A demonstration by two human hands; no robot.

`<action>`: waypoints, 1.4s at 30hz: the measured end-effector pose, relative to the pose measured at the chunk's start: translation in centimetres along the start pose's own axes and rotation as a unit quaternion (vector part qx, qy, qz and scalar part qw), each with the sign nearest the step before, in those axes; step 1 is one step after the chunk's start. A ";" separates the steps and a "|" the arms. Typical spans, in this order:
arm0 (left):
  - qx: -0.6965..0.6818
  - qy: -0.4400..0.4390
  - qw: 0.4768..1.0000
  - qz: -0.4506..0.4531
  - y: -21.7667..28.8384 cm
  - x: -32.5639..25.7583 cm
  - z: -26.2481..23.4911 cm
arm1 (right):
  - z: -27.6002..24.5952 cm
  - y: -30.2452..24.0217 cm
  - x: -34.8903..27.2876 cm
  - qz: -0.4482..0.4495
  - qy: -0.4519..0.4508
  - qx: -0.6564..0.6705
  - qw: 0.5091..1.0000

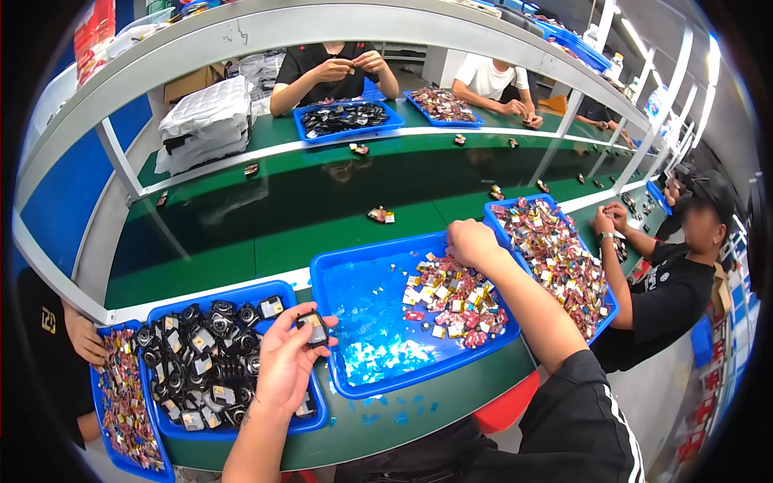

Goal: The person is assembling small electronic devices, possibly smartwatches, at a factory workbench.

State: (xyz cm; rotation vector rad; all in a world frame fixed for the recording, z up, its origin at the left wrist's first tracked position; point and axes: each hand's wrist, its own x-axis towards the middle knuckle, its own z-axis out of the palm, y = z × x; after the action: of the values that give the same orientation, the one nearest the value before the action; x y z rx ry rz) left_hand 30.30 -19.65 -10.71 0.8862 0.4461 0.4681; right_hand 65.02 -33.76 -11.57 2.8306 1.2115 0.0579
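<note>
My left hand [283, 364] holds a small black part with a pale face [312, 328] just above the right end of a blue tray [266, 291] filled with similar black parts. My right hand [473, 242] reaches forward, fingers curled down into a heap of small red, silver and gold pieces [452, 300] lying in the right half of the middle blue tray [354, 278]. I cannot tell whether its fingers have closed on a piece. The left half of that middle tray is bare blue plastic.
A dark green conveyor belt [322, 193] runs past the trays with a few stray pieces on it. Another blue tray of colourful pieces [554, 249] stands to the right, by a seated person in black [672, 290]. More people work across the belt at their own trays.
</note>
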 end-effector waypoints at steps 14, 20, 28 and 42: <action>0.295 0.018 0.942 0.161 -1.0 -1.0 0.7 | -5.0 -4.5 -8.4 -0.079 0.181 0.443 0.875; 0.426 -0.038 0.881 0.202 -1.0 -1.5 2.3 | -4.8 -12.0 -13.7 -0.169 -0.098 0.654 0.731; 0.419 -0.011 0.884 0.208 -1.8 -1.9 1.7 | -3.9 -13.5 -13.8 -0.158 -0.132 0.664 0.719; 0.332 -0.013 0.934 0.128 -3.0 -1.2 1.5 | -4.4 -14.2 -14.8 -0.311 0.198 0.428 0.825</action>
State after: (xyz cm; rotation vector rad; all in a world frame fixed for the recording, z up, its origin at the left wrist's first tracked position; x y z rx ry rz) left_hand 30.77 -22.84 -12.09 1.6181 0.4736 0.5528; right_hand 44.30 -34.52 -8.38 2.9111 2.8158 0.0888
